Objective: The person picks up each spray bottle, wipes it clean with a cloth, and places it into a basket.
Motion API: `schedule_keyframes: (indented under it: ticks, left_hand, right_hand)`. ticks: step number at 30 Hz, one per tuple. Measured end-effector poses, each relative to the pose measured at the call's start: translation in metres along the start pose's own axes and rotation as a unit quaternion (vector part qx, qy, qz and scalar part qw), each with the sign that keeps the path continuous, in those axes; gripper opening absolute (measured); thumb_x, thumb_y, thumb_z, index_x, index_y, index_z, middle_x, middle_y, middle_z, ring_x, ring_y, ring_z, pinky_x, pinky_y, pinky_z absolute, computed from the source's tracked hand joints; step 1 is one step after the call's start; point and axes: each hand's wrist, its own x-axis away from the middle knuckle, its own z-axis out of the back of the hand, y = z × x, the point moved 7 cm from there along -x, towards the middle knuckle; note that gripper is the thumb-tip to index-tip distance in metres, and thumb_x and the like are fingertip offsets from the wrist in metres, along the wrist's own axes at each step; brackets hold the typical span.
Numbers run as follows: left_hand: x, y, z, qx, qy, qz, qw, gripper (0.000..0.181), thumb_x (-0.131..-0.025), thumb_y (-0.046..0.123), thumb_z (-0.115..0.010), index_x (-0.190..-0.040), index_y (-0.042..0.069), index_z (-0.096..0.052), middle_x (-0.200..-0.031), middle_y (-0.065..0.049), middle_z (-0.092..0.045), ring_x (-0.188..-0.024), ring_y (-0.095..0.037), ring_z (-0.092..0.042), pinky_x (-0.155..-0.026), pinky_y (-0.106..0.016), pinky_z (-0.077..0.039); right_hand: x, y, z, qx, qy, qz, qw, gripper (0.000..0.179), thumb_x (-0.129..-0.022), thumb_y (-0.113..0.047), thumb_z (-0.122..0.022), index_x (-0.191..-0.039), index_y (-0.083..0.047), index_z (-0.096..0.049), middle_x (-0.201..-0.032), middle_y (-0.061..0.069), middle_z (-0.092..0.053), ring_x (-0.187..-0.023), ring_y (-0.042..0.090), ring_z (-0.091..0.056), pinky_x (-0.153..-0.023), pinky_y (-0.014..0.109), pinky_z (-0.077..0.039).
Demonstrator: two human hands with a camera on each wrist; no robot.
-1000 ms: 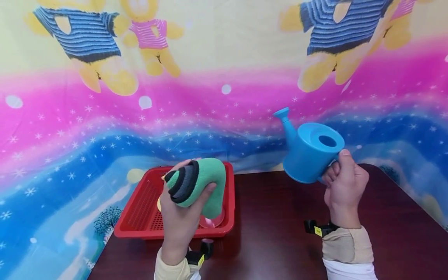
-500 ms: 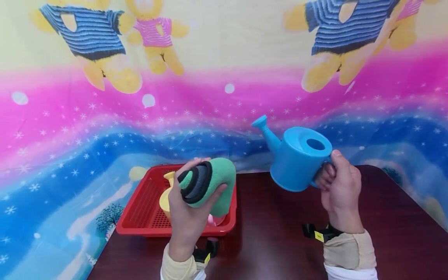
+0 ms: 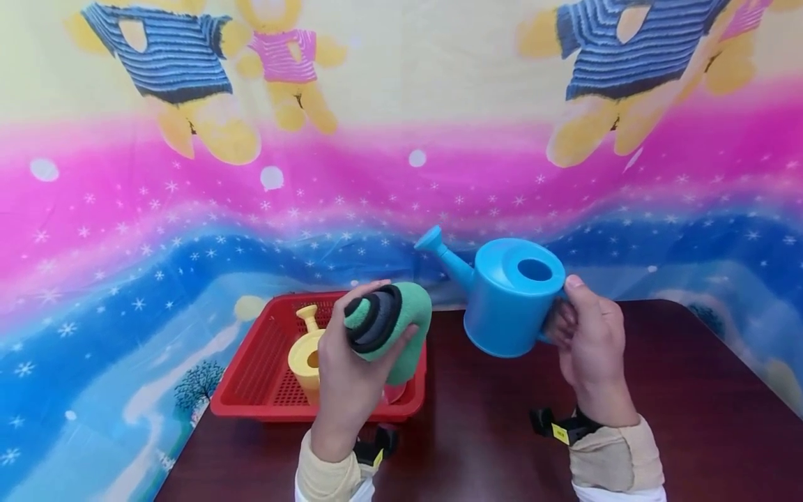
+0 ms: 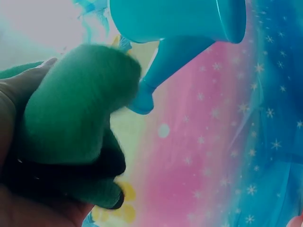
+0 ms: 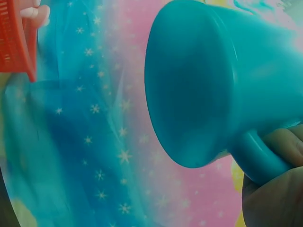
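Observation:
My left hand [image 3: 354,383] grips a folded green cloth [image 3: 410,328] with grey and black layers at its edge, held up over the red basket. By its handle, my right hand [image 3: 596,341] holds a blue watering can [image 3: 508,300] above the table, its spout pointing left toward the cloth. In the left wrist view the green cloth [image 4: 80,104] fills the hand, and the watering can's spout [image 4: 175,61] shows just beyond it. The right wrist view shows the can's flat base [image 5: 189,90] and the fingers [image 5: 284,146] round the handle.
A red plastic basket [image 3: 251,383] stands on the dark wooden table [image 3: 483,432] at the left. Inside it are a yellow watering can [image 3: 307,348] and a pink item [image 3: 394,392], mostly hidden behind my left hand. A printed cloth backdrop [image 3: 401,195] hangs behind the table.
The blue watering can has moved left and slightly down, closer to the cloth. My left hand with the cloth has shifted a little right, uncovering more of the yellow watering can.

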Motion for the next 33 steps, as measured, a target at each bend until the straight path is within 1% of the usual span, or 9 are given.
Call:
schedule_keyframes:
  ticks: [3, 4, 7, 10, 16, 20, 26, 30, 33]
  left_hand:
    - [-0.001, -0.004, 0.000, -0.006, 0.004, 0.020, 0.9998, 0.072, -0.082, 0.012, -0.091, -0.145, 0.010, -0.056, -0.139, -0.005, -0.070, -0.133, -0.023, -0.066, -0.103, -0.046, -0.060]
    - [-0.001, -0.004, 0.000, -0.008, 0.005, 0.022, 0.9997, 0.071, -0.082, 0.013, -0.091, -0.145, 0.010, -0.057, -0.139, -0.005, -0.071, -0.132, -0.023, -0.066, -0.103, -0.046, -0.060]
    - [-0.001, -0.004, -0.002, -0.005, 0.005, 0.014, 0.9999, 0.069, -0.082, 0.013, -0.091, -0.142, 0.010, -0.059, -0.137, -0.004, -0.072, -0.130, -0.022, -0.068, -0.102, -0.045, -0.061]
    - [-0.001, -0.003, -0.004, -0.003, 0.001, 0.001, 1.0000, 0.068, -0.081, 0.012, -0.092, -0.141, 0.011, -0.060, -0.136, -0.004, -0.072, -0.130, -0.021, -0.068, -0.103, -0.045, -0.060]
    - [0.000, -0.001, -0.007, -0.007, 0.000, -0.013, 0.9999, 0.071, -0.080, 0.007, -0.092, -0.142, 0.010, -0.059, -0.139, -0.006, -0.070, -0.134, -0.024, -0.065, -0.106, -0.049, -0.059]
    - [0.000, 0.001, -0.007, -0.003, 0.001, -0.018, 0.9998, 0.073, -0.080, 0.006, -0.092, -0.144, 0.010, -0.057, -0.142, -0.006, -0.069, -0.138, -0.025, -0.063, -0.106, -0.048, -0.058]
    - [0.000, 0.003, -0.009, -0.005, -0.005, -0.020, 0.9998, 0.073, -0.081, 0.008, -0.091, -0.145, 0.010, -0.056, -0.143, -0.005, -0.069, -0.139, -0.025, -0.062, -0.106, -0.049, -0.058]
    - [0.000, 0.004, -0.010, 0.001, -0.006, -0.016, 0.9998, 0.071, -0.082, 0.010, -0.091, -0.144, 0.010, -0.057, -0.141, -0.005, -0.069, -0.137, -0.024, -0.064, -0.104, -0.047, -0.060]
    - [0.001, 0.004, -0.012, 0.012, -0.008, -0.017, 0.9998, 0.069, -0.083, 0.011, -0.090, -0.144, 0.010, -0.057, -0.140, -0.005, -0.070, -0.135, -0.024, -0.065, -0.103, -0.044, -0.061]
  right_hand:
    - [0.002, -0.003, -0.005, 0.015, -0.014, 0.003, 0.9998, 0.057, -0.113, -0.022, -0.045, -0.060, -0.008, -0.028, -0.057, 0.006, -0.018, -0.047, 0.017, -0.021, -0.046, 0.037, -0.013]
    - [0.002, -0.004, -0.007, 0.010, -0.032, 0.010, 0.9994, 0.056, -0.113, -0.020, -0.044, -0.060, -0.008, -0.029, -0.057, 0.005, -0.019, -0.047, 0.017, -0.021, -0.046, 0.037, -0.013]
    - [0.003, -0.008, -0.015, -0.008, -0.085, 0.028, 0.9960, 0.053, -0.113, -0.016, -0.040, -0.062, -0.008, -0.031, -0.057, 0.003, -0.022, -0.047, 0.016, -0.022, -0.045, 0.038, -0.014]
    - [0.005, -0.009, -0.022, -0.020, -0.107, 0.033, 0.9935, 0.051, -0.113, -0.013, -0.039, -0.063, -0.007, -0.031, -0.057, 0.003, -0.022, -0.046, 0.016, -0.022, -0.044, 0.038, -0.014]
    - [0.009, -0.007, -0.032, 0.012, -0.093, 0.015, 0.9954, 0.054, -0.113, -0.016, -0.041, -0.061, -0.007, -0.029, -0.057, 0.004, -0.022, -0.046, 0.016, -0.022, -0.043, 0.035, -0.016]
    - [0.011, -0.007, -0.038, 0.027, -0.102, 0.018, 0.9943, 0.055, -0.113, -0.014, -0.040, -0.059, -0.008, -0.029, -0.056, 0.004, -0.021, -0.046, 0.016, -0.022, -0.042, 0.035, -0.016]
    - [0.012, -0.008, -0.042, 0.041, -0.095, 0.015, 0.9945, 0.056, -0.112, -0.013, -0.042, -0.058, -0.007, -0.031, -0.055, 0.005, -0.020, -0.045, 0.017, -0.023, -0.040, 0.034, -0.018]
    - [0.012, -0.009, -0.043, 0.032, -0.108, 0.020, 0.9934, 0.054, -0.112, -0.011, -0.041, -0.060, -0.006, -0.031, -0.056, 0.004, -0.021, -0.045, 0.018, -0.023, -0.040, 0.035, -0.019]
    - [0.012, -0.009, -0.043, 0.022, -0.117, 0.021, 0.9927, 0.053, -0.112, -0.009, -0.040, -0.061, -0.006, -0.031, -0.056, 0.004, -0.021, -0.045, 0.018, -0.022, -0.039, 0.035, -0.018]
